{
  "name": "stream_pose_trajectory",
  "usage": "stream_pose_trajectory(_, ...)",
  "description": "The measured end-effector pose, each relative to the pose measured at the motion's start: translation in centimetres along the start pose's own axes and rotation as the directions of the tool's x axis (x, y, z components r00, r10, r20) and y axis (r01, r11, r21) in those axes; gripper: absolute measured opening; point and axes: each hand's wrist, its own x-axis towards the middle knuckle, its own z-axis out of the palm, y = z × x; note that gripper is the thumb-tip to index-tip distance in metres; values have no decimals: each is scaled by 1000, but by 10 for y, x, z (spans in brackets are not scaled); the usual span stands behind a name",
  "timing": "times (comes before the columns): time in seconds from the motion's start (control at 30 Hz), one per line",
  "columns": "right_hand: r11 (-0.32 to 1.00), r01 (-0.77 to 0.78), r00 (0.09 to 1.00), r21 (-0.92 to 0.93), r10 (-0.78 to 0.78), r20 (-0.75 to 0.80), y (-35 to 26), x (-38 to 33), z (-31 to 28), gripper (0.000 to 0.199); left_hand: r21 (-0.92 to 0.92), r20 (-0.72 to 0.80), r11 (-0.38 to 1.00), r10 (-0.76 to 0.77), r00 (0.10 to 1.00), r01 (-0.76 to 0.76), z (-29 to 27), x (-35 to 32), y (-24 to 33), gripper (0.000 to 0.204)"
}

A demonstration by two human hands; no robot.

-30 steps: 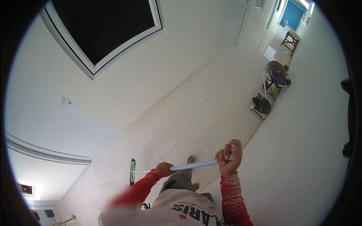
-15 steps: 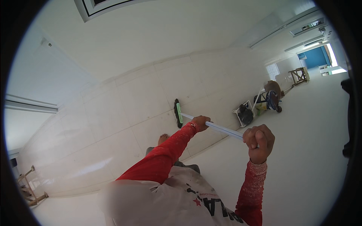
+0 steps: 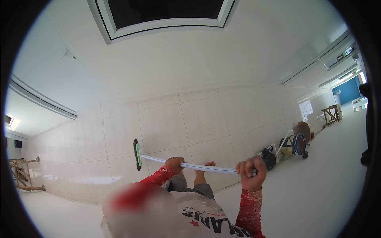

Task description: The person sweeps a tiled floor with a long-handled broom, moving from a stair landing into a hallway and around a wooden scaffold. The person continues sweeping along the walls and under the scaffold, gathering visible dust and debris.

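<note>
A broom with a white handle and a green head with dark bristles slants across my body, its bristles down at the tiled floor. My left hand is wrapped round the handle partway along. Round the upper end of the handle, at the right, my right hand is closed. Both forearms wear red sleeves with pale dust on them. Below the handle a bare foot and part of a leg show.
Pale floor tiles run along a white wall with a dark-paned window. To the right stand a barrel-shaped item, a black bag-like bundle and a wooden stand. Another wooden frame stands at the far left.
The broom head has shifted left and a little lower in the view, along with both hands. My view has turned, so more of the window shows. The grip on the handle remains.
</note>
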Motion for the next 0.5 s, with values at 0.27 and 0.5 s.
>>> stream_pose_trajectory(0.27,918,-80,963,-389,172,207,35,79,-60,26,191,104,956,-244,964,222,66,76,-17,18)
stream_pose_trajectory(0.5,659,294,955,-692,-178,236,-162,148,-82,29,-250,-19,939,237,971,-234,134,310,240,15)
